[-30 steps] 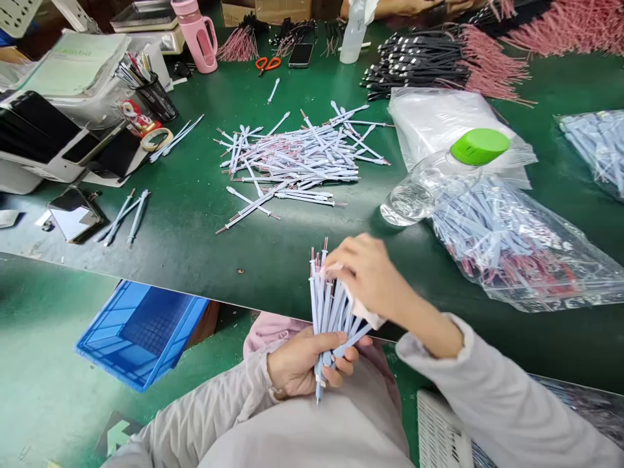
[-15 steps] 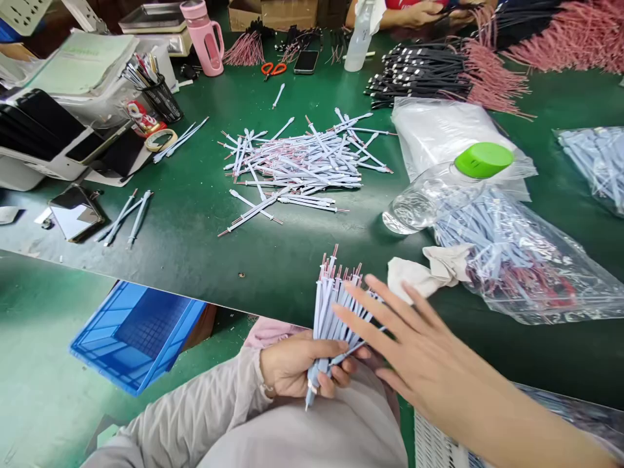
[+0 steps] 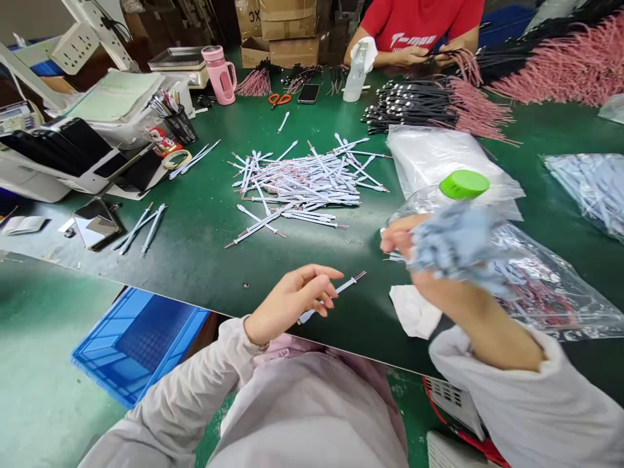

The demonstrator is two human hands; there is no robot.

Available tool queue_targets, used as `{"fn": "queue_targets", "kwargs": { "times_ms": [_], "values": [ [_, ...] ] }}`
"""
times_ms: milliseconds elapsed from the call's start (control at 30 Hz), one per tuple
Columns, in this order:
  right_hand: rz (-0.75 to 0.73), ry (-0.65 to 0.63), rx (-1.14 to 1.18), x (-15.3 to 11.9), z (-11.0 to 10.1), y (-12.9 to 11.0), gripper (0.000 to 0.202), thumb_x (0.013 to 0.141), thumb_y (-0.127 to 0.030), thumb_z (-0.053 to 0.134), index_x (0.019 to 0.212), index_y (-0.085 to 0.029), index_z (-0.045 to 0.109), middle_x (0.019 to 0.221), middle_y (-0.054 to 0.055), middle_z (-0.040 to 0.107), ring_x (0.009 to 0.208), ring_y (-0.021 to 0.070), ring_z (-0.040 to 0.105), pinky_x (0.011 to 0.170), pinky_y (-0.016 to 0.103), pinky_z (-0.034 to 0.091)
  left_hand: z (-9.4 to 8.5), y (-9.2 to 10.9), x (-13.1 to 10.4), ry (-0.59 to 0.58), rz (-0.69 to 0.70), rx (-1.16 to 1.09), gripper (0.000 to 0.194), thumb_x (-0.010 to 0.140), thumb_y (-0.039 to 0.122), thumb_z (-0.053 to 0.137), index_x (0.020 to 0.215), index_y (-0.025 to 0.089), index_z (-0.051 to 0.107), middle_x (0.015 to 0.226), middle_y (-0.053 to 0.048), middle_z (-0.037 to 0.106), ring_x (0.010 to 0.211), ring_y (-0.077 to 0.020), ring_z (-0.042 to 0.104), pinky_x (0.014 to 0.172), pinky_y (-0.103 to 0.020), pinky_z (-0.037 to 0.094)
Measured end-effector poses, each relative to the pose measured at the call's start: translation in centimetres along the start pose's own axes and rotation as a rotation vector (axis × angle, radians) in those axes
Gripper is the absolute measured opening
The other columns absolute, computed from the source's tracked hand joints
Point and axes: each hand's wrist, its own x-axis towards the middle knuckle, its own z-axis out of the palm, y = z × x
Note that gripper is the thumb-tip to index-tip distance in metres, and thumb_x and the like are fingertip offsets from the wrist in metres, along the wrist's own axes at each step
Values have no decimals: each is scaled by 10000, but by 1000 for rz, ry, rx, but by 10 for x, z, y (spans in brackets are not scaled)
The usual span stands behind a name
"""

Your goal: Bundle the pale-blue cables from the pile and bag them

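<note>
My left hand (image 3: 297,298) hovers at the table's front edge, its fingers apart and holding nothing. Just beyond its fingertips, partly hidden by them, a single light-blue cable (image 3: 347,285) with reddish wire ends lies on the green table. My right hand (image 3: 429,279) is wrapped round a bundle of light-blue cables (image 3: 455,244), blurred by motion, in front of the green-capped bottle (image 3: 464,184). A loose pile of similar cables (image 3: 307,175) covers the middle of the table. The open plastic bag with cables (image 3: 541,286) lies beside my right forearm.
White tissue (image 3: 414,312) lies near the front edge. Further back are a pink bottle (image 3: 220,75), orange scissors (image 3: 279,100), a phone (image 3: 309,93) and black cable bundles (image 3: 409,104). A person in a red shirt (image 3: 422,23) sits opposite. A blue crate (image 3: 141,338) stands below left.
The bundle has passed from my left hand to my right, which has moved forward and right. My left hand has opened and moved up over the table edge. The camera view has tilted up.
</note>
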Motion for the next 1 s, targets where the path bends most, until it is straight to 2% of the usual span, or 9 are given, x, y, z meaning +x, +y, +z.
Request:
{"fn": "queue_targets", "kwargs": {
  "times_ms": [100, 200, 333, 433, 567, 667, 733, 867, 1000],
  "values": [
    [128, 70, 74, 10, -17, -13, 205, 906, -320, 412, 761, -264, 545, 700, 26, 546, 703, 185, 545, 711, 362, 445, -2, -8, 4, 193, 159, 745, 245, 853, 301, 501, 1055, 170, 547, 901, -55, 541, 793, -157, 523, 734, -299, 451],
    [359, 36, 166, 6, -20, -20, 148, 856, -401, 504, 801, -286, 579, 603, -3, 521, 579, 170, 518, 593, 330, 431, 2, -19, 4, 180, 213, 1350, 173, 805, 194, 538, 953, 108, 562, 945, -106, 527, 864, -219, 503, 781, -359, 437],
    [552, -271, 184, -17, -4, -24, 264, 814, -449, 533, 956, -245, 622, 469, -41, 474, 438, 147, 467, 463, 282, 391, 4, -19, 5, 158, 221, 1620, 176, 849, 141, 395, 839, 123, 570, 836, -88, 554, 783, -220, 521, 713, -354, 438],
    [494, -511, 116, -36, 15, -32, 181, 831, -368, 510, 883, -236, 622, 634, -8, 575, 586, 163, 544, 572, 281, 425, -1, -5, 6, 81, 248, 1446, 146, 815, 129, 444, 779, 152, 583, 766, -50, 586, 734, -195, 544, 704, -323, 428],
    [579, -530, 146, -54, 32, -41, 213, 844, -369, 485, 768, -212, 608, 740, 21, 606, 640, 175, 536, 582, 285, 404, -6, 13, 2, 45, 241, 887, 121, 754, 102, 525, 806, 172, 608, 753, -17, 601, 716, -155, 557, 690, -258, 421],
    [757, -517, 486, -67, 35, -42, 295, 824, -456, 508, 754, -195, 627, 724, 37, 610, 614, 168, 531, 581, 288, 423, -7, 12, -4, 127, 214, 307, 490, 740, 228, 642, 1198, 207, 467, 912, -42, 595, 835, -163, 570, 765, -268, 443],
    [815, -497, 779, -77, 38, -45, 320, 813, -472, 527, 720, -185, 632, 749, 51, 617, 681, 177, 558, 656, 301, 447, -3, 4, -10, 34, 137, 44, 667, 708, 320, 695, 1289, 220, 384, 1015, -70, 568, 912, -171, 560, 803, -276, 447],
    [923, -653, 1261, -100, 55, -62, 331, 710, -493, 641, 632, -172, 645, 646, 47, 607, 635, 175, 579, 681, 321, 466, 15, -15, -28, -406, -268, -28, 534, 713, 442, 667, 1176, 206, 544, 796, -30, 591, 596, -119, 553, 578, -243, 466],
    [993, -768, 1449, -129, 76, -73, 254, 585, -424, 763, 637, -190, 682, 596, 26, 614, 602, 164, 592, 634, 290, 461, 34, -25, -35, -295, -237, -8, 341, 772, 466, 593, 886, 153, 666, 884, -66, 633, 778, -168, 603, 754, -267, 477]
  ]
}}
